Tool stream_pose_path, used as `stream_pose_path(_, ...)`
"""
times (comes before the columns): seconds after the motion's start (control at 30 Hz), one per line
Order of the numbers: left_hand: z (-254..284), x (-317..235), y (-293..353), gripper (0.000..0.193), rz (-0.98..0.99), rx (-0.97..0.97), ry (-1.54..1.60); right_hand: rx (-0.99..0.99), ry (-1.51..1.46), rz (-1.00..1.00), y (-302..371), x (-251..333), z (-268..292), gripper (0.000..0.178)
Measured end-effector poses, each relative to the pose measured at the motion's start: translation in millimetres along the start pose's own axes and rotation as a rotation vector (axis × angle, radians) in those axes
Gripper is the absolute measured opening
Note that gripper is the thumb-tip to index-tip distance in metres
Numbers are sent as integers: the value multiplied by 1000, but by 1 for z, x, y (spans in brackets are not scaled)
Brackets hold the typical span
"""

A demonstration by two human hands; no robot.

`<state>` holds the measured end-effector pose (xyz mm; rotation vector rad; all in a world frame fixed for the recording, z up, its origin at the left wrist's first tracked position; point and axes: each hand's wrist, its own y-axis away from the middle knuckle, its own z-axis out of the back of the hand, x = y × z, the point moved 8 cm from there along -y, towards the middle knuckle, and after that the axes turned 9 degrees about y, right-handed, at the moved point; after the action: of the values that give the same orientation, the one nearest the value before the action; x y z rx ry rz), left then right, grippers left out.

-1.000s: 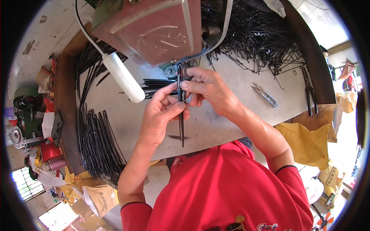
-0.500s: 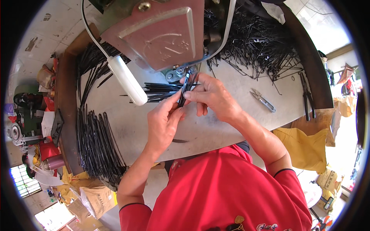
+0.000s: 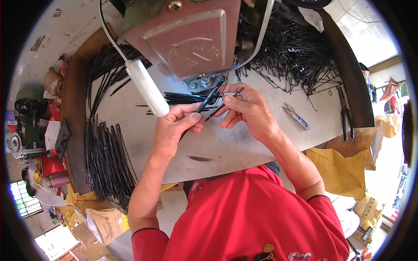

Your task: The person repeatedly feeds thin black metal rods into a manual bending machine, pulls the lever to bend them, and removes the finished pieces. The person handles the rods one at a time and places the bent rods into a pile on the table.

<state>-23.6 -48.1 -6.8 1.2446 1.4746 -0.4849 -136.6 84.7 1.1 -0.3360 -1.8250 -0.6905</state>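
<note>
My left hand (image 3: 174,128) is closed on a narrow black strap (image 3: 210,98), pinched between thumb and fingers. The strap slants up toward the machine's presser area, and its lower end sticks out below my fingers. To its right, my right hand (image 3: 248,108) pinches a second thin dark strap (image 3: 214,115), whose low end comes close to my left fingertips. Both hands are in front of the sewing machine (image 3: 187,41), which has a reddish-brown cover. Beside its metal foot, several black straps (image 3: 180,98) lie flat on the table, partly behind my left hand.
A white lamp (image 3: 147,87) hangs left of the machine. Black straps lie in a bundle (image 3: 109,161) at left and a tangled pile (image 3: 287,56) at far right. Thread snips (image 3: 297,117) and black-handled pliers (image 3: 345,114) lie at right. A raised brown rim (image 3: 357,87) edges the table (image 3: 244,148).
The dark pieces that both hands held together are now apart, one strap in each hand. My left hand has shifted left and slightly down; the right has moved a little to the right.
</note>
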Motion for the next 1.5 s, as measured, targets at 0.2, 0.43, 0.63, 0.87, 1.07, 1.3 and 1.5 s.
stream_pose_path(0.2, -3, 10, -1, 29, 52, 13, 117, -63, -53, 56, 6, 1, -3, 43)
stream_pose_path(0.43, 0, 19, -3, 30, 124, 57, 269, -51, -49, 37, 7, 1, -4, 47)
stream_pose_path(0.63, -7, 18, 1, 27, 89, 18, 215, -83, -54, 48, 6, -2, -4, 49)
stream_pose_path(0.87, -22, -10, 13, 25, -397, -86, -492, -22, -55, -16, 1, -8, -6, 36)
stream_pose_path(1.07, 16, -28, -6, 26, -264, -160, -407, -62, -299, -5, -21, -12, 13, 18)
stream_pose_path(1.3, 21, -32, -27, 21, -377, -266, 165, -147, -461, 53, -36, -14, 11, 19)
stream_pose_path(1.5, 8, -35, -30, 21, -446, -266, 158, -220, -577, 140, -34, -16, 11, 18)
